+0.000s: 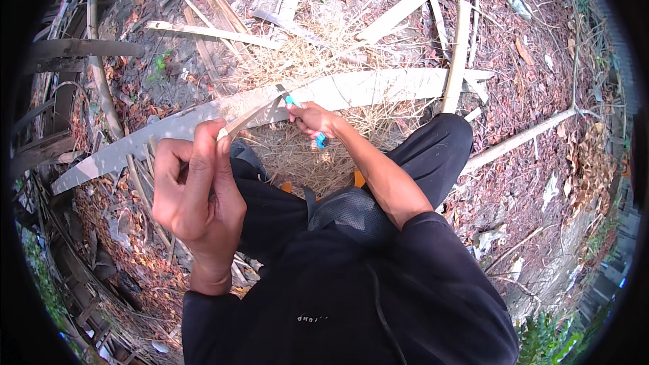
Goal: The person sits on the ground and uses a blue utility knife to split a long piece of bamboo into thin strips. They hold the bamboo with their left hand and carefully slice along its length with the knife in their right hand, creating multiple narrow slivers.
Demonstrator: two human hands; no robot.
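Observation:
My left hand (199,192) is raised at the left, its fingers closed on one end of a thin pale strip of wood (249,119). The strip slants away to the upper right, toward my right hand (314,120). My right hand is closed round the turquoise handle of a knife (291,100), and more turquoise shows below the fist. The knife's short dark blade lies at the far end of the strip; whether it bites into the wood is too small to tell. Beneath both lies a long pale plank (358,89), spanning the ground before my bent legs.
Curly shavings (304,54) are heaped beyond the plank and between my legs. A light pole (457,57) rests across the plank's right part, near my right knee. Split wood pieces (412,3) lie at the back. A branch (520,140) stretches out at the right, over leaf litter.

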